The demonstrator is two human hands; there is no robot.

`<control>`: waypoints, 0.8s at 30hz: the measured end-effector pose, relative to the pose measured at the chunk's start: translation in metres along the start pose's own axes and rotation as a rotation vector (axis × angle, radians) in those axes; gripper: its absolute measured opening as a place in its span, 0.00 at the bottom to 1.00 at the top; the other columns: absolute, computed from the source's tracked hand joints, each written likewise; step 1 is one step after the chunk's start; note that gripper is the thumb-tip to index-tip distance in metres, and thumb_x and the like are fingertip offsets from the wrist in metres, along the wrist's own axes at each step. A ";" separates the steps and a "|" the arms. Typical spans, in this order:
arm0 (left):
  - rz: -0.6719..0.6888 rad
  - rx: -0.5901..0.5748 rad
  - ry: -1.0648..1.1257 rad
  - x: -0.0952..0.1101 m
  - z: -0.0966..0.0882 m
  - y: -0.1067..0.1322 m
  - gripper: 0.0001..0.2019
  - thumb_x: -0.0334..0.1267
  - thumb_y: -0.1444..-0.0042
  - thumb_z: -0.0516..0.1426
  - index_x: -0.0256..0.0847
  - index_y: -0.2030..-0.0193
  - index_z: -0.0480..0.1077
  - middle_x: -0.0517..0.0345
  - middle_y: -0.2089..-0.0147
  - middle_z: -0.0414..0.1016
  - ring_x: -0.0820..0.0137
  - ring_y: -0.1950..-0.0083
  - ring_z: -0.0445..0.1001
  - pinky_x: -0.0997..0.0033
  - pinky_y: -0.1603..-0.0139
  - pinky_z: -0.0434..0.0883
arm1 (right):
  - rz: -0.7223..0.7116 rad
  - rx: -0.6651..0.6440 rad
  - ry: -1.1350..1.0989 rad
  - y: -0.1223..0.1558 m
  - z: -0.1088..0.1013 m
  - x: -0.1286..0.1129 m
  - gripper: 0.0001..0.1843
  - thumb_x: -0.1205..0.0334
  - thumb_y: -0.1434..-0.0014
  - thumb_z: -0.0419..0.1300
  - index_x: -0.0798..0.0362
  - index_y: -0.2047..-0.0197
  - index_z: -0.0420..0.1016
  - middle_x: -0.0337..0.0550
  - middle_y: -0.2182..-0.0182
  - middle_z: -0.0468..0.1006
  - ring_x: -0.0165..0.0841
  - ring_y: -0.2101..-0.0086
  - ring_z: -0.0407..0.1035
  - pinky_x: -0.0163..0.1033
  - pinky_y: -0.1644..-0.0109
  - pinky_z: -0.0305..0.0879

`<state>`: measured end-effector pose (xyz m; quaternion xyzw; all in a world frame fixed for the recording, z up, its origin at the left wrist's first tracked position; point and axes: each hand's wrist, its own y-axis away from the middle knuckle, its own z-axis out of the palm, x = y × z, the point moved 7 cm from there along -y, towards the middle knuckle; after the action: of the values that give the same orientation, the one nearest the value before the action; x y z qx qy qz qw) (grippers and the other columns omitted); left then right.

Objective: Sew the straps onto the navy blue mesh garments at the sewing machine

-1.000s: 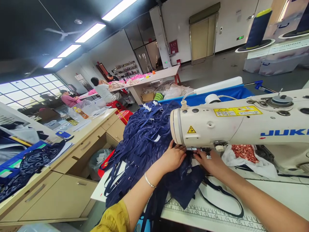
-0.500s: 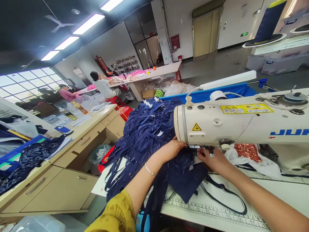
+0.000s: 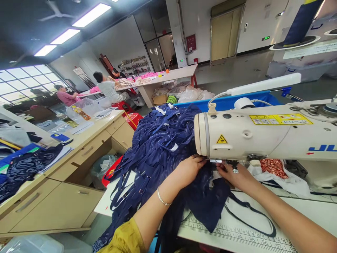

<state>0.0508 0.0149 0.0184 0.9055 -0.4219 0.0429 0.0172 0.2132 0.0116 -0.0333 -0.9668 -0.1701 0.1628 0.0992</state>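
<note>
A white sewing machine (image 3: pixel 237 135) reaches in from the right, its needle end over a navy strappy garment (image 3: pixel 207 207). My left hand (image 3: pixel 191 169) is closed on the garment's fabric at the left of the machine head, its fingertips partly hidden there. Just right of the needle area, my right hand (image 3: pixel 234 173) pinches the same garment with thumb and finger. A narrow navy strap (image 3: pixel 263 216) loops from the garment onto the white machine table (image 3: pixel 297 209). The needle itself is hidden behind the machine head.
Many navy garments (image 3: pixel 163 137) are heaped left of and behind the machine. A ruler scale (image 3: pixel 237 234) runs along the table's front edge. Coppery sequined cloth (image 3: pixel 274 168) lies under the machine arm. Drawer desks (image 3: pixel 60 200) stand at left; several people sit farther back.
The view has shifted slightly, so the machine appears farther right. Both hands stay at the needle area on the garment, with little visible movement; its front corner hangs slightly lower in view.
</note>
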 end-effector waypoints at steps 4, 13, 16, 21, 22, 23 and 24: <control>0.019 -0.006 -0.028 -0.005 0.009 0.005 0.22 0.26 0.33 0.46 0.40 0.35 0.64 0.56 0.34 0.68 0.68 0.33 0.66 0.69 0.35 0.66 | -0.047 -0.068 0.122 0.003 0.011 0.010 0.19 0.63 0.38 0.51 0.45 0.51 0.80 0.47 0.63 0.82 0.39 0.66 0.76 0.38 0.68 0.67; 0.002 0.017 -0.113 0.001 0.013 -0.004 0.19 0.30 0.32 0.47 0.37 0.36 0.65 0.50 0.35 0.69 0.61 0.32 0.65 0.48 0.28 0.52 | -0.100 0.071 0.096 0.005 0.022 0.013 0.14 0.61 0.41 0.54 0.46 0.54 0.78 0.46 0.67 0.81 0.36 0.70 0.73 0.38 0.65 0.67; -0.002 -0.004 -0.079 0.000 0.012 -0.004 0.20 0.29 0.31 0.45 0.37 0.35 0.64 0.49 0.33 0.67 0.62 0.31 0.63 0.48 0.27 0.51 | -0.120 0.061 0.101 0.006 0.021 0.012 0.14 0.62 0.41 0.54 0.47 0.54 0.78 0.46 0.66 0.81 0.36 0.69 0.73 0.38 0.64 0.67; -0.007 -0.046 -0.018 -0.003 0.013 -0.003 0.22 0.28 0.32 0.44 0.36 0.34 0.63 0.48 0.33 0.67 0.62 0.31 0.63 0.48 0.26 0.47 | -0.026 0.012 0.038 0.000 0.019 0.014 0.11 0.60 0.41 0.54 0.48 0.61 0.79 0.44 0.69 0.81 0.36 0.69 0.73 0.37 0.63 0.67; -0.012 -0.042 -0.012 -0.003 0.013 -0.003 0.22 0.27 0.32 0.44 0.37 0.34 0.63 0.48 0.33 0.67 0.62 0.31 0.63 0.49 0.26 0.47 | -0.006 0.007 0.027 -0.001 0.017 0.014 0.11 0.59 0.40 0.54 0.48 0.63 0.79 0.44 0.71 0.81 0.36 0.70 0.73 0.37 0.62 0.67; -0.015 -0.033 -0.008 -0.004 0.012 -0.003 0.22 0.27 0.32 0.45 0.37 0.35 0.64 0.48 0.34 0.68 0.63 0.32 0.64 0.49 0.26 0.48 | 0.008 0.005 0.019 -0.003 0.015 0.014 0.12 0.58 0.40 0.54 0.49 0.65 0.79 0.44 0.72 0.80 0.36 0.70 0.73 0.38 0.62 0.67; -0.016 -0.023 -0.006 -0.004 0.012 -0.003 0.22 0.27 0.33 0.45 0.38 0.35 0.64 0.48 0.34 0.68 0.63 0.32 0.64 0.49 0.27 0.48 | 0.023 0.002 0.008 -0.004 0.013 0.013 0.12 0.57 0.40 0.54 0.49 0.66 0.79 0.44 0.73 0.80 0.36 0.70 0.73 0.38 0.62 0.67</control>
<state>0.0518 0.0192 0.0063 0.9087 -0.4151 0.0354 0.0268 0.2194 0.0216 -0.0487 -0.9692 -0.1584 0.1604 0.0990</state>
